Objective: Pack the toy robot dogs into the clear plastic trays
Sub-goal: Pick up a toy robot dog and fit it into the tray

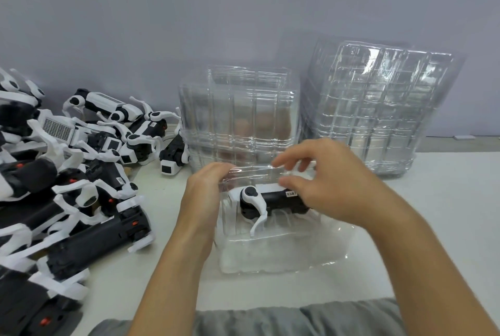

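A black and white toy robot dog (266, 201) lies on its side in the clear plastic tray (284, 252) in front of me on the white table. My left hand (204, 195) curls its fingers over the tray's raised clear far-left edge (243, 173). My right hand (322, 181) hovers over the dog's right end, fingers bent, thumb touching the dog near a small label. Whether it holds the dog or the clear plastic is unclear. A heap of several more robot dogs (70, 173) lies at the left.
Two stacks of empty clear trays stand against the grey wall, one behind my hands (238, 114) and a taller one (378, 108) at the right. White table surface (438, 227) lies to the right. My grey clothing (297, 319) shows at the bottom.
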`<state>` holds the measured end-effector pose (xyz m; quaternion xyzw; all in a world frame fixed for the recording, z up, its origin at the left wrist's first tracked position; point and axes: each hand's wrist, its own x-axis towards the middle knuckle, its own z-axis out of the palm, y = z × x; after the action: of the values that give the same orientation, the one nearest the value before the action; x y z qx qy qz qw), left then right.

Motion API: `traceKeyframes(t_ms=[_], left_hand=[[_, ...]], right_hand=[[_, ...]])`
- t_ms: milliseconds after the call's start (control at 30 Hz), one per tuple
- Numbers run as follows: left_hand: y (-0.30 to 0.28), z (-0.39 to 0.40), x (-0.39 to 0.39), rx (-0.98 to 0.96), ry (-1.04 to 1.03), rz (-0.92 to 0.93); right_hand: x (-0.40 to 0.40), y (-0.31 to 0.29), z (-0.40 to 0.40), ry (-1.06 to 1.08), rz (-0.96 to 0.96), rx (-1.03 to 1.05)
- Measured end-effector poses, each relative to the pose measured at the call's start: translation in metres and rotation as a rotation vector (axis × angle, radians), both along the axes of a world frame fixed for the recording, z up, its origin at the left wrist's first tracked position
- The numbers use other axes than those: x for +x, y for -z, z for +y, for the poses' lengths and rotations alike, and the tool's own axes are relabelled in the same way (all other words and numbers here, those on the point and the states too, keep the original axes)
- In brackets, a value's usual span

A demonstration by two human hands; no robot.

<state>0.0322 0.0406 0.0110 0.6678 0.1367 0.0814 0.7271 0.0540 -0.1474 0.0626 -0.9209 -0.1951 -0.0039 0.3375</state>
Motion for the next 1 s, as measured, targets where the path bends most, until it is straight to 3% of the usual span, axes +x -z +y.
traceKeyframes(t_ms=[133,400,633,800,1000], left_hand=[[0.000,0.000,-0.001,0.023,-0.016,0.015],[-0.003,0.001,-0.003,0.054,-0.013,0.058],[-0.013,0.018,-0.006,0.415,-0.176,0.227],[-0.024,0.021,-0.008,0.316,-0.058,0.318],[-0.027,0.009,-0.010,0.225,0.114,0.285]], right_hand=[[0.002,-0.008,-0.024,0.090,0.086,-0.108],[0.005,-0.003,-0.020,0.149,0.075,-0.092],[0.001,-0.012,-0.019,0.120,-0.007,-0.113],[-0.007,-0.020,-0.001,0.078,-0.115,-0.017],[-0.013,-0.021,0.011,0.054,-0.122,0.002]])
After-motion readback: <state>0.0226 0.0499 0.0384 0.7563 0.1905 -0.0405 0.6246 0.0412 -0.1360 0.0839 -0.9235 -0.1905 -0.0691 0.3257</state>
